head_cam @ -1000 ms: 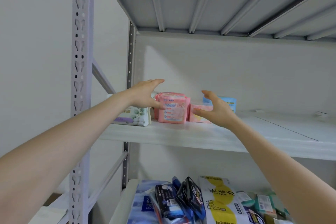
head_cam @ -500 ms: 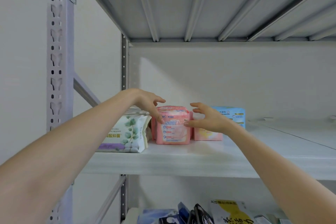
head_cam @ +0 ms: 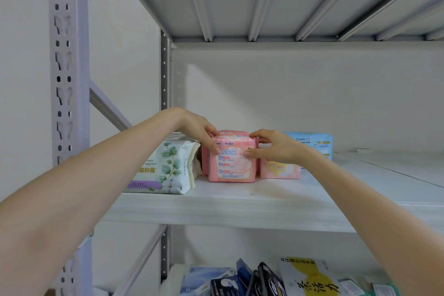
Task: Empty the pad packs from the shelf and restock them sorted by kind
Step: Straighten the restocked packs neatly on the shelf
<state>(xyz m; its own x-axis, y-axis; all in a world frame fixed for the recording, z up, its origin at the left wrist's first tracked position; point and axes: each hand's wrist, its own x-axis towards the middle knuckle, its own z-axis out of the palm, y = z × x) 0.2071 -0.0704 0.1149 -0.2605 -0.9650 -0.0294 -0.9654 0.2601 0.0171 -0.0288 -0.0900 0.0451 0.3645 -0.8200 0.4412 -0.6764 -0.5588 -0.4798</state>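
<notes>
Standing upright at mid-frame on the shelf (head_cam: 240, 209), the front pink pad pack (head_cam: 231, 166) turns its broad printed face toward the camera, just beside a white leaf-print pack (head_cam: 165, 168) on its left and a second pink pack (head_cam: 280, 172) on its right. The left hand (head_cam: 199, 131) curls over its upper left corner and the right hand (head_cam: 276, 148) pinches its upper right corner, so each grip is closed on this pack. With the pack squarely between both grips and neither hand nearer, a straight pull toward the camera looks like the way out.
</notes>
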